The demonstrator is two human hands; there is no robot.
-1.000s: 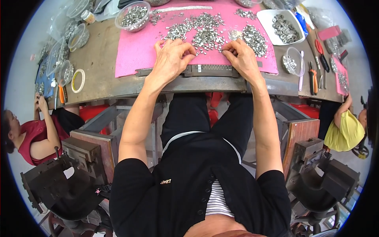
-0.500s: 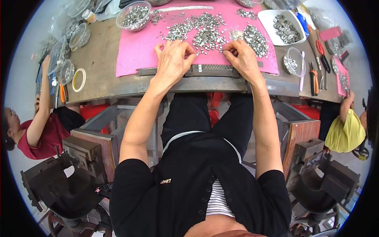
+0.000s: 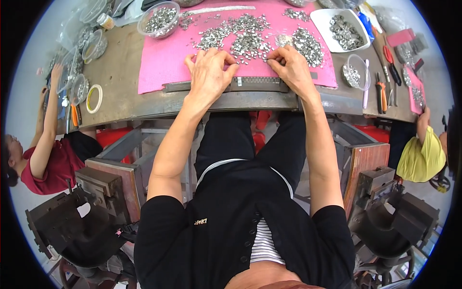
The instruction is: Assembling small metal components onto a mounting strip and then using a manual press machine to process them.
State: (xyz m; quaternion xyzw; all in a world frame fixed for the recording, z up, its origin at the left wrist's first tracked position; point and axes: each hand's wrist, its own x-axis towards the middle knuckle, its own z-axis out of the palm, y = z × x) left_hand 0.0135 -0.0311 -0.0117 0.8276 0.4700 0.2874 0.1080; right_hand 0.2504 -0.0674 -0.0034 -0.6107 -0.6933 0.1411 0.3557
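My left hand (image 3: 209, 72) rests at the left part of a dark metal bar with a row of small slots (image 3: 260, 82), its thumb and forefinger brought together. My right hand (image 3: 293, 71) is above the bar's right end, fingertips pinched near the edge of the loose pieces. Whatever either pinch holds is too small to make out. Just beyond the bar, heaps of small silvery metal pieces (image 3: 248, 44) lie on a pink textured mat (image 3: 159, 72). Another heap (image 3: 308, 46) lies past my right hand.
A clear bowl of pieces (image 3: 161, 21) stands at far left, a white tray (image 3: 321, 24) at far right. Nearer right are a clear cup (image 3: 354, 72), orange-handled pliers (image 3: 381, 96) and red-handled pliers (image 3: 391, 62). A tape roll (image 3: 95, 98) lies left. People work on both sides.
The whole view has shifted slightly. My hands keep nearly the same place over the bar, still pinched. The person at left has raised their lower hand.
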